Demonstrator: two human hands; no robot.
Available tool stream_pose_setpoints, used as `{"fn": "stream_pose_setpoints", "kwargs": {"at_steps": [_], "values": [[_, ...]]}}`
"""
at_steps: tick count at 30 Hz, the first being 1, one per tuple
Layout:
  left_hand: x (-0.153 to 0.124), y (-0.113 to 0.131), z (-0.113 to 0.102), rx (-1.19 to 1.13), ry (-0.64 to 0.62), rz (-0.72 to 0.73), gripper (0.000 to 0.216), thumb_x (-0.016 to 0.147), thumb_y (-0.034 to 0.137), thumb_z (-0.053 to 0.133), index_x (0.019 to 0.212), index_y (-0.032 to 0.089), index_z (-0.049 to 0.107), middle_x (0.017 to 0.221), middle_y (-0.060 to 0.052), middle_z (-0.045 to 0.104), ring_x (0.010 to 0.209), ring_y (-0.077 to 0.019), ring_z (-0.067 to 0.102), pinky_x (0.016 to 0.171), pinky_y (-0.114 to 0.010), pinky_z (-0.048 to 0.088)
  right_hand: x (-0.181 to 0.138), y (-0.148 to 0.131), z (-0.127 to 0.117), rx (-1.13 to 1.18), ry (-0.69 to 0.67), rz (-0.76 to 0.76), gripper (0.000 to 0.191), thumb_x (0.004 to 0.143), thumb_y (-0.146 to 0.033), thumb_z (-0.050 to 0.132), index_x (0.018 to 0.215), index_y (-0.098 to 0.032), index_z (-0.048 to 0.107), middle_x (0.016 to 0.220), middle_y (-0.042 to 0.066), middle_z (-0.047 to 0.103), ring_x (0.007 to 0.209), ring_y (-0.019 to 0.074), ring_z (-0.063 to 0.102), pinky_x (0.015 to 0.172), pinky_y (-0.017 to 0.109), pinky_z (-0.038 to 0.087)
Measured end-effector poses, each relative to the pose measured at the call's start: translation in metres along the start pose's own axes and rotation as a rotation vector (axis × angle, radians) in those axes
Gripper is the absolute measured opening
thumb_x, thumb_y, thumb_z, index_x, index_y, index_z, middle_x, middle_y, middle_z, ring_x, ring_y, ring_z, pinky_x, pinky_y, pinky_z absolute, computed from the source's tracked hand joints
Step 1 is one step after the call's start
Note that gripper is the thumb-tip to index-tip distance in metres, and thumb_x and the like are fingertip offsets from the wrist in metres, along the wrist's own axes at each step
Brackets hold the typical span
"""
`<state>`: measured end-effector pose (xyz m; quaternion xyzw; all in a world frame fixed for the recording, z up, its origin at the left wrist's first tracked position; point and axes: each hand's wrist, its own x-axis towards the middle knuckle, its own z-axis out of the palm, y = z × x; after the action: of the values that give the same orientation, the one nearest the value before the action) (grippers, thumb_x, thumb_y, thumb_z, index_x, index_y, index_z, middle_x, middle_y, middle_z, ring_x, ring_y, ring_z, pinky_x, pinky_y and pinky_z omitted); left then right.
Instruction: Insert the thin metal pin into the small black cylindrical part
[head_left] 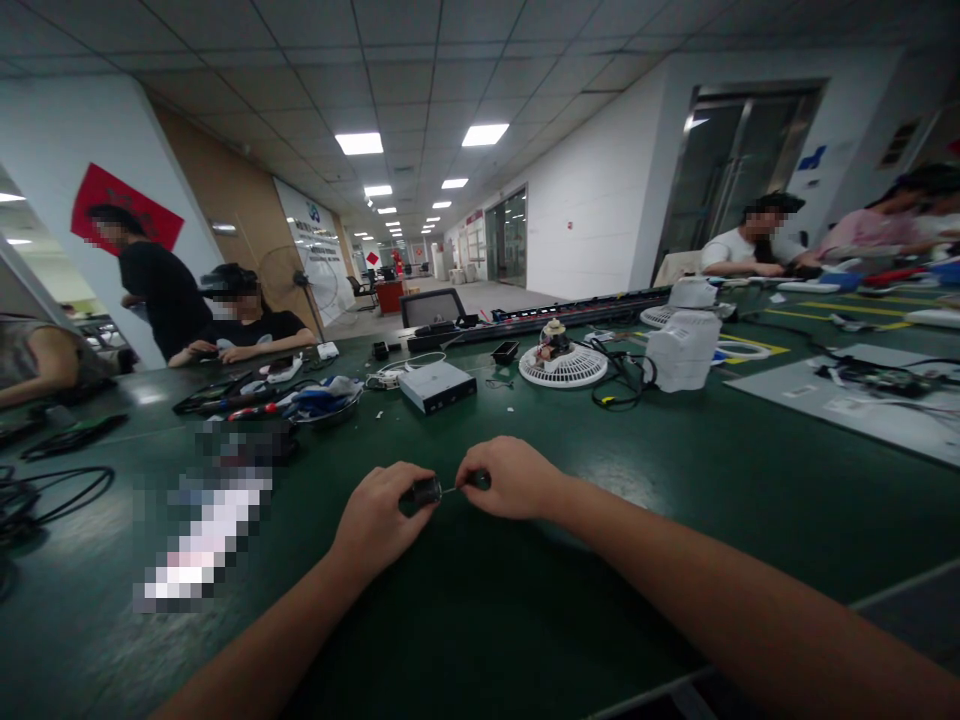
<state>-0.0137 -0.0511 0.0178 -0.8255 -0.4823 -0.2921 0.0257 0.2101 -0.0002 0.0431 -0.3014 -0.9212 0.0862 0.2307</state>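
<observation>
Above the green table, my left hand (382, 515) grips a small dark cylindrical part (427, 490) between thumb and fingers. It looks like a small motor, though the dim light hides its details. A thin light-coloured pin or wire (449, 491) sticks out of its right end. My right hand (514, 478) is closed in a pinch at the far end of that thin piece. Whether it is a shaft, a wire or a tool tip, I cannot tell. Both hands are close together, just apart, in front of a grey-white box-shaped drive (437, 388).
Behind my hands are a white fan grille (562, 367), a small black tray (505, 352), a white plastic housing (682, 350) and black cables (626, 385). Tools and a blue cloth bundle (322, 398) lie left. A grey board (862, 395) lies right. Several people sit around the table.
</observation>
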Motion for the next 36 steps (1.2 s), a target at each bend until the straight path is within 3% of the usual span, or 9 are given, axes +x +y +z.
{"fn": "stream_pose_setpoints", "kwargs": {"at_steps": [6,12,18,22,26,28,30,33,36], "values": [[0.000,0.001,-0.001,-0.002,-0.013,-0.002,0.027,0.079,0.021,0.066,0.106,0.023,0.063,0.098,-0.003,0.068,0.087,-0.0197,0.063,0.077,-0.033,0.049,0.002,0.001,0.002,0.174,0.004,0.142,0.019,0.076,-0.020,0.061,0.087,-0.019,0.077,0.079,0.002,0.073,0.067,0.0136,0.063,0.062,0.023,0.044],[0.000,0.006,-0.002,0.013,-0.044,0.033,0.026,0.080,0.022,0.066,0.105,0.023,0.064,0.098,-0.002,0.069,0.087,-0.0197,0.063,0.076,-0.032,0.048,0.002,-0.001,0.001,0.263,-0.063,0.132,0.021,0.075,-0.019,0.061,0.088,-0.018,0.077,0.079,0.001,0.074,0.065,0.0128,0.063,0.061,0.022,0.044],[0.000,0.006,-0.002,0.043,-0.023,0.031,0.027,0.079,0.021,0.066,0.106,0.023,0.064,0.100,-0.002,0.069,0.089,-0.0202,0.063,0.078,-0.033,0.048,0.002,-0.005,0.000,0.130,-0.069,0.179,0.017,0.074,-0.022,0.061,0.084,-0.021,0.075,0.077,0.001,0.072,0.068,0.0135,0.062,0.060,0.022,0.042],[0.001,0.004,-0.001,0.064,0.010,-0.055,0.026,0.080,0.024,0.065,0.106,0.023,0.064,0.099,-0.003,0.069,0.086,-0.0205,0.064,0.076,-0.033,0.049,0.002,-0.005,-0.004,0.040,-0.019,0.264,0.015,0.078,-0.031,0.063,0.084,-0.020,0.071,0.074,0.001,0.069,0.063,0.0129,0.058,0.054,0.023,0.036],[0.003,0.000,0.000,0.078,0.010,-0.169,0.024,0.079,0.027,0.064,0.102,0.024,0.066,0.096,-0.003,0.071,0.085,-0.0221,0.066,0.073,-0.034,0.050,0.000,-0.004,-0.007,0.160,-0.237,0.234,0.035,0.067,-0.051,0.075,0.082,-0.019,0.071,0.072,0.000,0.067,0.061,0.0133,0.058,0.049,0.022,0.036],[0.004,-0.002,-0.001,0.068,0.011,-0.218,0.023,0.078,0.028,0.064,0.101,0.023,0.067,0.095,-0.003,0.071,0.085,-0.0228,0.067,0.072,-0.034,0.051,-0.001,-0.004,-0.005,0.196,-0.334,0.220,0.039,0.059,-0.050,0.080,0.083,-0.020,0.072,0.073,0.000,0.068,0.061,0.0141,0.060,0.048,0.022,0.037],[0.004,-0.003,-0.001,0.056,0.015,-0.240,0.024,0.078,0.029,0.065,0.100,0.023,0.067,0.095,-0.003,0.072,0.085,-0.0230,0.067,0.072,-0.034,0.052,-0.001,-0.004,-0.003,0.205,-0.374,0.222,0.030,0.062,-0.041,0.080,0.083,-0.020,0.073,0.073,0.000,0.069,0.062,0.0141,0.061,0.048,0.022,0.039],[0.004,-0.003,-0.001,0.045,0.005,-0.243,0.024,0.078,0.029,0.065,0.101,0.024,0.067,0.095,-0.003,0.072,0.084,-0.0229,0.068,0.072,-0.034,0.052,-0.001,-0.005,-0.002,0.202,-0.306,0.216,0.015,0.072,-0.027,0.071,0.085,-0.020,0.075,0.071,0.000,0.070,0.061,0.0130,0.061,0.053,0.022,0.042],[0.004,0.001,-0.002,0.032,-0.013,-0.241,0.023,0.078,0.030,0.065,0.101,0.024,0.067,0.093,-0.002,0.072,0.083,-0.0226,0.067,0.071,-0.034,0.052,0.001,-0.005,-0.003,0.228,-0.155,0.174,0.019,0.081,-0.024,0.063,0.095,-0.020,0.076,0.076,0.001,0.070,0.065,0.0128,0.060,0.058,0.023,0.042]]}}
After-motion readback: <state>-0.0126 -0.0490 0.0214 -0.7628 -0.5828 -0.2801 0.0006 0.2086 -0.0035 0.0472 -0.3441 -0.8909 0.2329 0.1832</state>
